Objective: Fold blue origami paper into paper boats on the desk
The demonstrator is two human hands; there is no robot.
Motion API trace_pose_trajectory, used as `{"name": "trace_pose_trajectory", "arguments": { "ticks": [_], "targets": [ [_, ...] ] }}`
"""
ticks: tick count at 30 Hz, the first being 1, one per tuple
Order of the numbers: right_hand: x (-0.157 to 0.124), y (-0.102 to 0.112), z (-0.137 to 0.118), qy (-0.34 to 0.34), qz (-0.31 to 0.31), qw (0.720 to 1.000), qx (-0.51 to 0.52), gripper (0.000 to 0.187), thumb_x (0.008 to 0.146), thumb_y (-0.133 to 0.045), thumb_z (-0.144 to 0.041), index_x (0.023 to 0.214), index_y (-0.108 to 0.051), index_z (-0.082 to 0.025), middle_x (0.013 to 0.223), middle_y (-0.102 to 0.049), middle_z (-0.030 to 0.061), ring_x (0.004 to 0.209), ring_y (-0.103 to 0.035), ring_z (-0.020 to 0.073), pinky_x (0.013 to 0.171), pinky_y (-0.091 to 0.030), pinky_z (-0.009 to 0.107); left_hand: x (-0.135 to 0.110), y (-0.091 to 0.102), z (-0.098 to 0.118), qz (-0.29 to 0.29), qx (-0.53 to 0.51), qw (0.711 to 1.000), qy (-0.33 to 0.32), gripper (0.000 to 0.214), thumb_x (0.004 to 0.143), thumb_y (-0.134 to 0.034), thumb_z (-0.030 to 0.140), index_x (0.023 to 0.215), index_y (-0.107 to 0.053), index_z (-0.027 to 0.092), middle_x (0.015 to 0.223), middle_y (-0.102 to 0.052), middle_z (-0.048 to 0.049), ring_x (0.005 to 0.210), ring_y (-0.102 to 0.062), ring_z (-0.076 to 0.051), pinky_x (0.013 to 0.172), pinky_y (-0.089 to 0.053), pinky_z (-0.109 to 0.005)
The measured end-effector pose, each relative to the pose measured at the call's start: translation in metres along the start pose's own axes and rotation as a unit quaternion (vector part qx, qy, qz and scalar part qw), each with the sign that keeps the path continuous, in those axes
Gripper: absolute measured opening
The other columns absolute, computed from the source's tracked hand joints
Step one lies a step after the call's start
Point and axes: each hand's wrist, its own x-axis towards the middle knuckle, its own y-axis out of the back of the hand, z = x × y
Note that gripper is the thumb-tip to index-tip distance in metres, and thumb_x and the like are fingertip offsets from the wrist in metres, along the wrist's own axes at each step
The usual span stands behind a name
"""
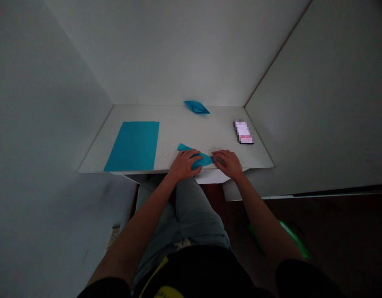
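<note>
Shirt (206, 269) being cropped, folded paper (205, 160) near the table edge (259, 167), well short of the boat (196, 107), is being half-hidden by the spread left hand (183, 164) and touched by the right hand (229, 162), grip unclear.

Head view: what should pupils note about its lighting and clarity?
Head view: dim, with a very dark lower right; head view: the phone is broken into coarse pixels, its screen unreadable; head view: fine creases in the folded blue paper are hard to see; head view: the green object is partly lost in darkness.
</note>
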Motion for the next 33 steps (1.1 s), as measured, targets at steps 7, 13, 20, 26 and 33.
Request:
{"name": "trace_pose_trajectory", "arguments": {
  "ticks": [7,13,20,26,33],
  "targets": [
    [0.0004,0.0006,-0.0016,-0.002,0.002,1.0,0.003,0.02,0.109,-0.061,-0.037,0.119,-0.078,-0.031,0.133,-0.081,0.0043,0.117,-0.073,0.0303,0.095,-0.052,0.05,-0.0001,-0.001,-0.0007,-0.001,0.002,1.0,-0.001,0.046,0.103,-0.069,0.041,0.146,-0.07,0.027,0.158,-0.065,-0.008,0.149,-0.058,-0.031,0.125,-0.043,-0.053],
    [0.0003,-0.0002,-0.0013,-0.001,0.008,1.0,0.003,0.021,0.109,-0.061,-0.039,0.119,-0.078,-0.032,0.133,-0.081,0.0044,0.117,-0.073,0.0304,0.094,-0.052,0.049,0.0002,0.0,0.0004,-0.003,-0.001,1.0,0.003,0.045,0.103,-0.069,0.041,0.146,-0.071,0.028,0.158,-0.066,-0.0078,0.148,-0.059,-0.031,0.125,-0.044,-0.053],
    [0.0,-0.0011,-0.0017,-0.002,0.013,1.0,-0.005,0.021,0.109,-0.062,-0.038,0.118,-0.079,-0.031,0.132,-0.081,0.0046,0.115,-0.073,0.0306,0.093,-0.052,0.049,-0.0005,-0.0003,0.0001,0.007,0.001,1.0,0.0,0.045,0.102,-0.069,0.041,0.145,-0.071,0.026,0.157,-0.066,-0.009,0.147,-0.059,-0.031,0.125,-0.044,-0.053],
    [0.0006,-0.0001,-0.0035,-0.009,0.013,1.0,-0.009,0.021,0.108,-0.061,-0.039,0.118,-0.079,-0.032,0.132,-0.081,0.0049,0.115,-0.072,0.031,0.094,-0.052,0.05,-0.0006,0.001,0.0006,0.002,-0.002,1.0,0.003,0.045,0.102,-0.068,0.041,0.146,-0.071,0.028,0.158,-0.066,-0.0085,0.147,-0.058,-0.032,0.125,-0.044,-0.054],
    [0.0004,-0.0004,-0.0036,-0.008,0.016,1.0,-0.015,0.02,0.109,-0.062,-0.038,0.117,-0.078,-0.03,0.131,-0.081,0.0051,0.114,-0.073,0.0298,0.093,-0.051,0.048,-0.0006,-0.0012,-0.0005,0.008,-0.005,1.0,0.001,0.046,0.101,-0.07,0.041,0.145,-0.072,0.027,0.157,-0.066,-0.0087,0.147,-0.058,-0.033,0.125,-0.043,-0.054]
  ]
}}
